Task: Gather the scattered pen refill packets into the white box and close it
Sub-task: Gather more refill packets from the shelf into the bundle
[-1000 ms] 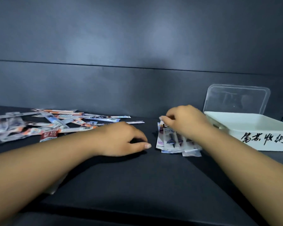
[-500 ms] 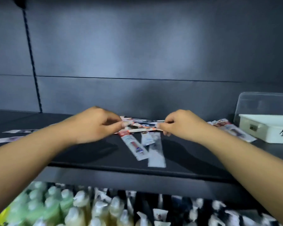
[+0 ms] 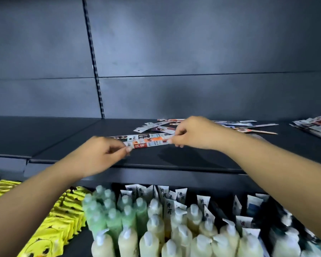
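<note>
A long narrow pen refill packet [image 3: 148,142] with orange and red print hangs just above the dark shelf [image 3: 63,138]. My left hand [image 3: 102,154] pinches its left end and my right hand [image 3: 195,133] pinches its right end. A second packet [image 3: 137,136] lies flat right behind it. Several more packets [image 3: 248,127] lie scattered behind my right hand, and a stack of packets [image 3: 315,126] sits at the far right edge. The white box is out of view.
The shelf's front lip [image 3: 174,168] runs below my hands. One level down stand rows of pale and green pump bottles [image 3: 156,229], white tubes [image 3: 174,197] and yellow duck-print packs [image 3: 50,229]. A slotted upright [image 3: 95,67] runs down the back wall.
The view has swung left and down, so the white box has left the frame. Both hands moved from the stack beside the box to the scattered pile and now hold one packet by its ends.
</note>
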